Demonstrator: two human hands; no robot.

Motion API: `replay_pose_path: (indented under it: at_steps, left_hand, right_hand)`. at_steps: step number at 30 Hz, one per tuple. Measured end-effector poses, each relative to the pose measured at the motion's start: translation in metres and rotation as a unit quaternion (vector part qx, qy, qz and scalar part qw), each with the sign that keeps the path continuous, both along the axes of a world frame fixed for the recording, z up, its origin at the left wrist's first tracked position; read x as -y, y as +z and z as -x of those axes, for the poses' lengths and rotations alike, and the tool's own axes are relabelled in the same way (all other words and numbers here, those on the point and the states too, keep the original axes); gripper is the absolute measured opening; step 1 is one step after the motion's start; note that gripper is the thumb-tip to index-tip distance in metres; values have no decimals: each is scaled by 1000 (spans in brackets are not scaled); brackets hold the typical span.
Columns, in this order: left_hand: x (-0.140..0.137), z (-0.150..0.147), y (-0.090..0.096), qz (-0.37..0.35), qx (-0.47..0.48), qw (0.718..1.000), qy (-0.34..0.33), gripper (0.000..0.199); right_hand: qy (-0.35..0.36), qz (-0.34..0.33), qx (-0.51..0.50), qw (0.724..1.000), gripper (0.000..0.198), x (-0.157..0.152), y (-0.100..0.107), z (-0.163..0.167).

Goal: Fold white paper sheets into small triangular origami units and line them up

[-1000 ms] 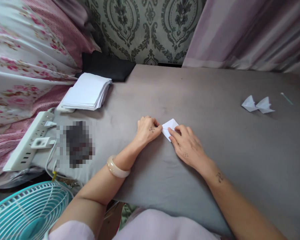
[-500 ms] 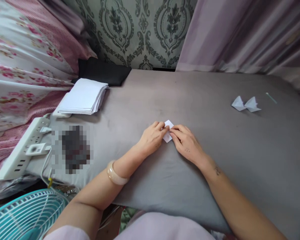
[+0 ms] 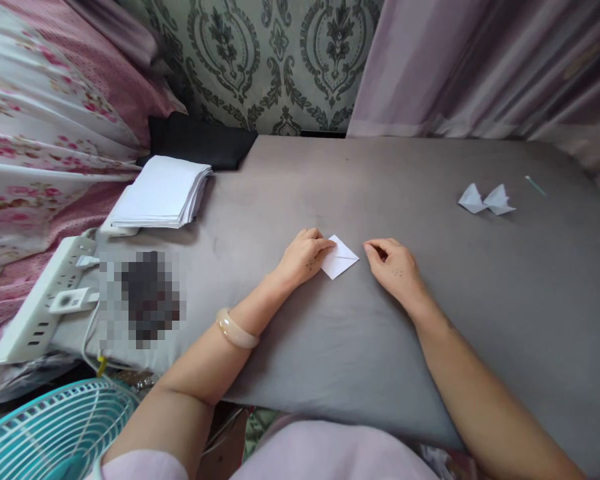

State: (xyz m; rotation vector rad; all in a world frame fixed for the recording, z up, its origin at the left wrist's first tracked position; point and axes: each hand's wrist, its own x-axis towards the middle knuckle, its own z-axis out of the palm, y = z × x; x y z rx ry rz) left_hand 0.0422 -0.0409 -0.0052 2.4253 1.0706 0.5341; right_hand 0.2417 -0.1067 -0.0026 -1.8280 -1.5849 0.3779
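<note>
**Held on the left, untouched on the right**

And now, gripping the folded paper (image 3: 342, 263) by its left side with the left hand (image 3: 303, 259), fingers narrow, forefinger reaching over the upper edge. Lying flat as a small white diamond, front and centre on the grey cloth (image 3: 330, 353). Just off the right corner, not touching: poised with the right hand (image 3: 394, 268), thumb and forefinger drawn in close, nothing visible in between; impossible to tell whether quite meeting at the tips.

Looking, by all signs, like crease work. So hold firm on the left without denting that corner. Line up the edges along the seam running to the right tip; true up that point before bearing down. Run a fingernail from the middle outward, lightly first, then hard. Beware the cloth underneath: likely to give under pressure and blur a fold. Glance far right for a crispness check at the pointed paper shapes (image 3: 473, 201). Well apart on the left, note the stack of white paper (image 3: 161, 190).
</note>
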Motion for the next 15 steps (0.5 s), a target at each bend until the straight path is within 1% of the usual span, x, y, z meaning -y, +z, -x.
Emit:
replay_pose_path:
  at_steps: [4,6,8,10,12,15]
  left_hand:
    - [-5,-2,2,60,27,998,21,27]
    - [-5,-2,4,84,44,995,36,29]
    - [-4,-2,4,90,70,993,35,37]
    - [-5,-2,2,84,90,992,10,43]
    - [-6,-3,0,82,97,992,-15,43]
    - [-8,-3,-1,102,100,990,-6,41]
  right_hand:
    - [25,26,87,996,22,2,-1,8]
    - [39,37,110,992,21,3,-1,14]
    - [54,48,118,990,19,2,-1,17]
    - [62,55,116,990,18,2,-2,17]
    - [66,53,109,990,17,2,-3,15]
    - [71,35,99,992,14,2,-5,14]
